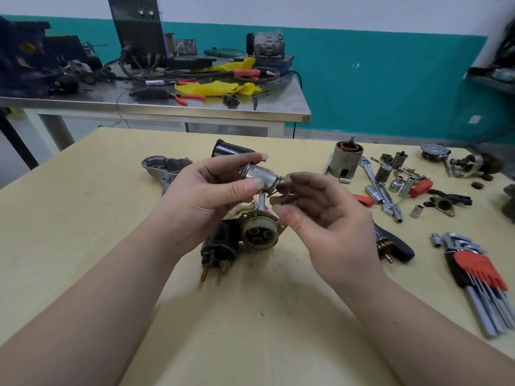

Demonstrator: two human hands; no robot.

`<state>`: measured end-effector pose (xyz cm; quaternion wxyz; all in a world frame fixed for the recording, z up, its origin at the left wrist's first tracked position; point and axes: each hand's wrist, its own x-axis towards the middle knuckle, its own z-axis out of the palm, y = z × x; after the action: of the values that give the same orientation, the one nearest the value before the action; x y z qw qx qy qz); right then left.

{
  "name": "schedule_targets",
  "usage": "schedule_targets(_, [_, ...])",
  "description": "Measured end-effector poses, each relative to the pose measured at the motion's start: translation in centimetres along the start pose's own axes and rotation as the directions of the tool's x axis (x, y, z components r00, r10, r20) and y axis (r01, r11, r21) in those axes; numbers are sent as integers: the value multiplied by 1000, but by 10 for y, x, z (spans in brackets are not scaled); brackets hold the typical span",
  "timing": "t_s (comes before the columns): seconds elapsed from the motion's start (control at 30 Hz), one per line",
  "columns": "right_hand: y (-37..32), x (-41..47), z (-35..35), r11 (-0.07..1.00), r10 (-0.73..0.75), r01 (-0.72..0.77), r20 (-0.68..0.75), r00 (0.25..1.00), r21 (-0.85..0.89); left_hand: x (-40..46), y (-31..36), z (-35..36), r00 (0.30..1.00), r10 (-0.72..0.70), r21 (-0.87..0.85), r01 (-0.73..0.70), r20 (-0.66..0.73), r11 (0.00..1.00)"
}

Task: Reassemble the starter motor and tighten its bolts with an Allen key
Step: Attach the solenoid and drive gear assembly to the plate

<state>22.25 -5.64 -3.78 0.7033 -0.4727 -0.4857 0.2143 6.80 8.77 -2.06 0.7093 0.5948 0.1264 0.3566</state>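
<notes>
Reassembly, early stage: left hand (206,190) pinches small metal cylinder (260,174) above gear housing (259,232); right hand (315,207) loosely curled at its end, grip unclear; Allen key set (473,271) untouched, right; next, probably seating the cylinder squarely.

A pale yellow wooden table (83,218) is bearing a grey cast-metal housing (164,167), a black solenoid with copper terminals (218,250), a cylindrical copper-wound armature (347,160), loose chrome sockets (397,185) and a red-holdered Allen key set (479,280).
</notes>
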Motion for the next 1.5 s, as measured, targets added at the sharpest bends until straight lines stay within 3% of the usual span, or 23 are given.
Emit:
schedule_targets(0.2, [-7,1,1,992,77,-74,-27,997,105,-3,2,1,990,136,206,-126,-35,970])
schedule_targets(0.4, [-9,7,-2,928,271,-258,-13,963,269,-4,-5,9,978,199,258,-178,-57,950])
schedule_targets(0.67, [-8,5,6,608,460,-502,243,854,615,-7,-14,21,969,246,380,-225,-8,897])
schedule_targets(0.8, [-9,7,3,562,484,-539,279,830,628,-10,-13,20,950,306,548,-289,61,785])
schedule_targets(0.93, [-10,7,2,554,499,-562,296,815,614,-12,-13,19,933,330,587,-347,141,731])
schedule_targets(1.07, [-10,4,4,659,472,-593,358,805,463,-10,-14,16,978,185,523,-206,92,827])
schedule_targets(1.17, [-9,2,3,714,475,-602,383,792,359,-8,-6,10,977,178,466,-212,116,859])
schedule_targets(1.2, [-9,2,1,707,492,-617,386,780,344,-5,-3,4,977,205,421,-213,64,882])
schedule_targets(1.27, [-7,5,-3,662,547,-655,363,754,364,3,5,-16,950,250,393,-160,-189,906])
schedule_targets(1.33, [-5,9,-7,630,598,-669,304,742,394,11,6,-41,859,255,531,24,-445,847])
schedule_targets(1.37, [-3,11,-9,626,614,-669,275,740,402,14,2,-54,829,249,635,156,-501,757])
schedule_targets(1.43, [1,14,-13,630,631,-663,231,741,405,19,-11,-72,847,212,800,337,-488,497])
schedule_targets(1.5, [5,15,-16,633,640,-662,209,739,402,23,-19,-75,885,129,851,376,-447,368])
